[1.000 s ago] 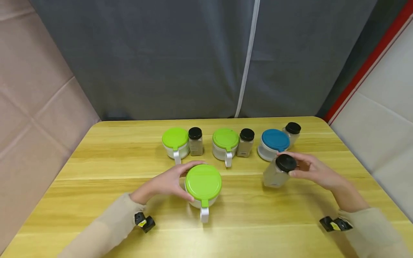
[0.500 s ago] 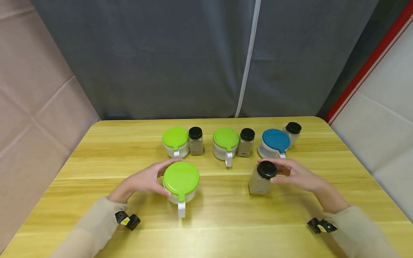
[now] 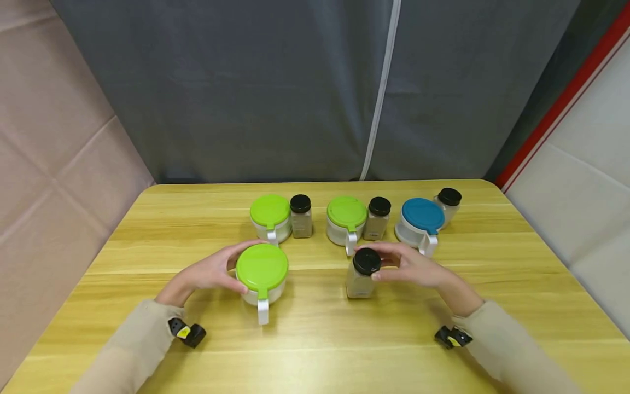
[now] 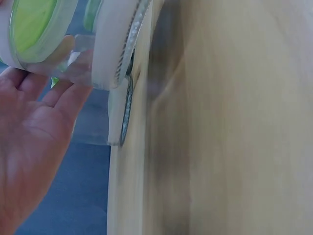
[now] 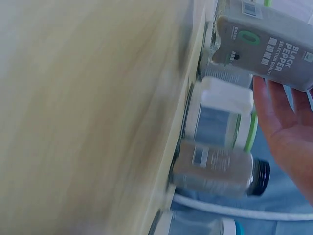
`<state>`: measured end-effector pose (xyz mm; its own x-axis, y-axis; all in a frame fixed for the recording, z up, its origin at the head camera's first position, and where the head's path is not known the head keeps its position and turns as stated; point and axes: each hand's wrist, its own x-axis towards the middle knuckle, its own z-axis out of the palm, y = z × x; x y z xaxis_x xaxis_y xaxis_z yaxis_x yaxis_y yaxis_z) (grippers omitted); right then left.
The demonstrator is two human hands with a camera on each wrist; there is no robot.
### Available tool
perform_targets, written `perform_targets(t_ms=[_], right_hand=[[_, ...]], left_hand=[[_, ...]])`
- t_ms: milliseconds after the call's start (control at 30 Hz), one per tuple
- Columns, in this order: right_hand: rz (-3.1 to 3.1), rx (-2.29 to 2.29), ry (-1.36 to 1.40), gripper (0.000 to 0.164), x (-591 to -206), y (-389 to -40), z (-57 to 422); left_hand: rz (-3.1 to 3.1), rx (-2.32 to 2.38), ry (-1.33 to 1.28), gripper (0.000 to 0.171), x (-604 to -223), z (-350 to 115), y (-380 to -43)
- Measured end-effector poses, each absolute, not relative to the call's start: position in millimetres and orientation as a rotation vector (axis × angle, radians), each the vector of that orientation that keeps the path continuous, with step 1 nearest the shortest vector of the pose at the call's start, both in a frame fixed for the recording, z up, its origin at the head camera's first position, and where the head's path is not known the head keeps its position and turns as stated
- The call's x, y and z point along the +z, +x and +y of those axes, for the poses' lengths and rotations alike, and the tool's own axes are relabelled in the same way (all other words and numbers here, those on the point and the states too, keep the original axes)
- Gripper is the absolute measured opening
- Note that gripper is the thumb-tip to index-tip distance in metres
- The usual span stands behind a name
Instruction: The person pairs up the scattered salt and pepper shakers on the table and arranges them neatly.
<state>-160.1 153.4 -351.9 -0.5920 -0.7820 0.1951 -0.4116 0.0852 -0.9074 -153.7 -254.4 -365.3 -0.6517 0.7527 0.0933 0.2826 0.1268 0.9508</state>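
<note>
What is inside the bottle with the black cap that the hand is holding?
The bottle in the right hand looks full of pale grey powder; its label says black pepper. The black cap hides the opening.

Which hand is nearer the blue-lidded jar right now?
Right. The right hand, gripping the pepper bottle, sits just in front of the blue-lidded jar; the left hand holds a green-lidded jar far to its left.
</note>
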Motion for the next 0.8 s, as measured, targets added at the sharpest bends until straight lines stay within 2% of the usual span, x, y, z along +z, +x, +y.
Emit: perform_targets(t_ms=[400, 800], right_hand=[[1.962, -1.503, -1.099, 0.050, -354.8, -168.5, 108.4], [1.945, -1.508, -1.134, 0.050, -360.8, -174.0, 79.9]], left_hand=[[2.003, 1.583, 0.920, 0.084, -373.4, -262.1, -157.6], [2.061, 1.528, 0.943, 0.086, -381.3, -265.3, -161.5]])
